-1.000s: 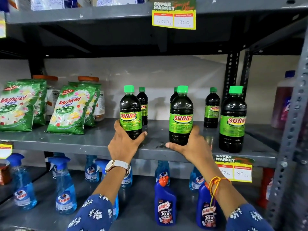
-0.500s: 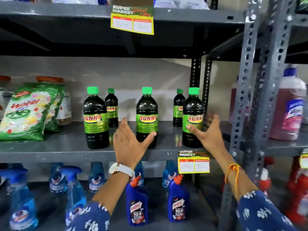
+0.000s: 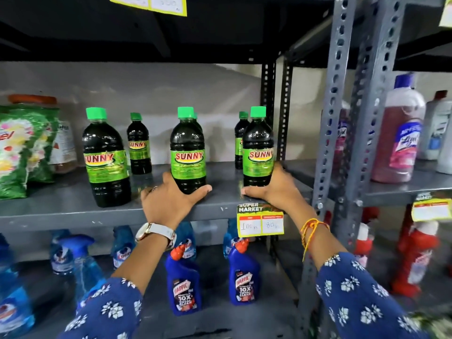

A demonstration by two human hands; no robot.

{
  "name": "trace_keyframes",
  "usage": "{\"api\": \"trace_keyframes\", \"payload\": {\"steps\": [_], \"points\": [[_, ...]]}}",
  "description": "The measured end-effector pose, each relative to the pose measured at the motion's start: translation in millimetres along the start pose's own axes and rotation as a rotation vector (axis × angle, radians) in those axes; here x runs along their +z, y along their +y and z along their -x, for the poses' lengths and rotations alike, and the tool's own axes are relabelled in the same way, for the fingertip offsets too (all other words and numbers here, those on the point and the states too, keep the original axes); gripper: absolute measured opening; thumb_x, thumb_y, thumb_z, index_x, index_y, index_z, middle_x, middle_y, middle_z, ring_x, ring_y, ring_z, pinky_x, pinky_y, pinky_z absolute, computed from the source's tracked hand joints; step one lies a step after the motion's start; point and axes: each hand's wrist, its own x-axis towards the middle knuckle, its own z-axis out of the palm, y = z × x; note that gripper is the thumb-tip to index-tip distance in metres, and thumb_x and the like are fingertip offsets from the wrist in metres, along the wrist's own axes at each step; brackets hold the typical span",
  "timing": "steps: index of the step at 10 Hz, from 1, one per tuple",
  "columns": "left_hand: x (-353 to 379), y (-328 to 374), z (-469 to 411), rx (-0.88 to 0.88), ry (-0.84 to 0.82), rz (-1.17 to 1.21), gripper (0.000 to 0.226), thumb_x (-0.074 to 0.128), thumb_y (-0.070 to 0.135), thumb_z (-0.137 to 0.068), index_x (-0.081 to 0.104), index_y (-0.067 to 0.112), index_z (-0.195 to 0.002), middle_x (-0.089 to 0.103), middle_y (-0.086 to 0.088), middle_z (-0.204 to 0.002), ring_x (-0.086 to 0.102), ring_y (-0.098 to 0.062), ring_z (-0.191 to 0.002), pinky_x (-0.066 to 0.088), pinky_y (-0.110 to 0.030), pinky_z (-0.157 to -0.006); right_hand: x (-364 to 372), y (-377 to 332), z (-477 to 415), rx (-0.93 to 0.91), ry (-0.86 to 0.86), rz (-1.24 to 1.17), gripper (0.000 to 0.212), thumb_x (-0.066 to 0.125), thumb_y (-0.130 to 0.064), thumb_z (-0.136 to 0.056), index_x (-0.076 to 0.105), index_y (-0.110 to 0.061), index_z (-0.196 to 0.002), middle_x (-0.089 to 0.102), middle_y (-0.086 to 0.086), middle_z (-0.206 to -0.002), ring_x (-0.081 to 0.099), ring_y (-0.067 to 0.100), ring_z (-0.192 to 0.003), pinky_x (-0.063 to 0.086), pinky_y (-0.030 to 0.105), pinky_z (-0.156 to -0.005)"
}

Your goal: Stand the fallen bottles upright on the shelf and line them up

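Three large dark SUNNY bottles with green caps stand upright along the front of the grey shelf [image 3: 73, 211]: a left bottle [image 3: 105, 157], a middle bottle [image 3: 187, 150] and a right bottle [image 3: 258, 148]. My left hand [image 3: 168, 201] grips the base of the middle bottle. My right hand [image 3: 278, 187] grips the base of the right bottle. Smaller SUNNY bottles stand upright behind, one [image 3: 138, 143] at the left and one [image 3: 241, 138] partly hidden by the right bottle. A third one's cap peeks out behind the middle bottle.
Green detergent bags [image 3: 22, 148] and a jar sit at the shelf's left. A perforated steel upright [image 3: 330, 106] stands just right of my right hand. Lizol bottles [image 3: 398, 133] fill the neighbouring shelf. Blue Harpic bottles [image 3: 183, 285] and spray bottles stand below. A price tag [image 3: 260, 220] hangs on the shelf edge.
Both hands moved one bottle to the right: from the left and middle bottles, through an open reach, onto the middle and right bottles. The camera panned right.
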Motion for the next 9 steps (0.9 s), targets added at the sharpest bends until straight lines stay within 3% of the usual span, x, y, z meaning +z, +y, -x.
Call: {"api": "trace_keyframes", "payload": {"steps": [1, 3, 5, 7, 8, 9], "points": [[0.1, 1.0, 0.0, -0.01, -0.007, 0.0, 0.084, 0.049, 0.082, -0.058, 0.049, 0.004, -0.089, 0.068, -0.017, -0.066, 0.067, -0.034, -0.07, 0.044, -0.048, -0.082, 1.7, 0.8, -0.8, 0.037, 0.044, 0.015, 0.083, 0.079, -0.063, -0.036, 0.042, -0.025, -0.1, 0.058, -0.01, -0.091, 0.055, 0.011, -0.084, 0.042, 0.027, -0.075], [1.0, 2.6, -0.3, -0.015, -0.011, 0.029, 0.075, 0.055, 0.078, -0.062, 0.047, 0.007, -0.085, 0.066, -0.013, -0.063, 0.065, -0.032, -0.069, 0.042, -0.049, -0.084, 3.0, 3.1, -1.6, 0.058, 0.033, 0.019, 0.081, 0.082, -0.056, -0.043, 0.035, -0.026, -0.101, 0.054, -0.003, -0.1, 0.051, 0.014, -0.087, 0.04, 0.028, -0.074], [0.1, 2.0, 2.5, -0.007, 0.001, 0.041, 0.071, 0.058, 0.075, -0.062, 0.045, 0.008, -0.08, 0.06, -0.01, -0.058, 0.064, -0.032, -0.066, 0.041, -0.047, -0.082, 2.6, 5.0, -1.6, 0.056, 0.03, 0.036, 0.078, 0.082, -0.052, -0.046, 0.034, -0.025, -0.101, 0.053, -0.005, -0.095, 0.052, 0.014, -0.084, 0.04, 0.028, -0.073], [2.4, 2.0, 3.6, -0.003, -0.005, 0.05, 0.073, 0.057, 0.077, -0.062, 0.048, 0.007, -0.084, 0.066, -0.011, -0.063, 0.065, -0.031, -0.067, 0.042, -0.048, -0.083, 2.6, 4.9, -1.7, 0.072, 0.0, 0.028, 0.081, 0.08, -0.054, -0.044, 0.034, -0.025, -0.104, 0.055, -0.002, -0.1, 0.054, 0.015, -0.087, 0.041, 0.029, -0.072], [0.7, 2.2, 2.4, -0.01, -0.038, 0.082, 0.078, 0.053, 0.079, -0.06, 0.046, 0.007, -0.087, 0.068, -0.014, -0.068, 0.066, -0.032, -0.067, 0.046, -0.043, -0.073, 2.8, 5.4, -1.1, 0.081, -0.014, 0.005, 0.081, 0.081, -0.055, -0.045, 0.031, -0.027, -0.103, 0.053, -0.003, -0.099, 0.053, 0.014, -0.087, 0.041, 0.029, -0.073], [-6.0, 1.9, 8.1, -0.046, -0.079, 0.128, 0.089, 0.052, 0.08, -0.059, 0.045, 0.005, -0.104, 0.069, -0.015, -0.081, 0.066, -0.033, -0.074, 0.048, -0.038, -0.063, 0.6, -0.8, 9.9, 0.049, 0.01, -0.043, 0.088, 0.082, -0.055, -0.046, 0.03, -0.025, -0.11, 0.052, -0.006, -0.101, 0.052, 0.012, -0.091, 0.04, 0.027, -0.075]]}}
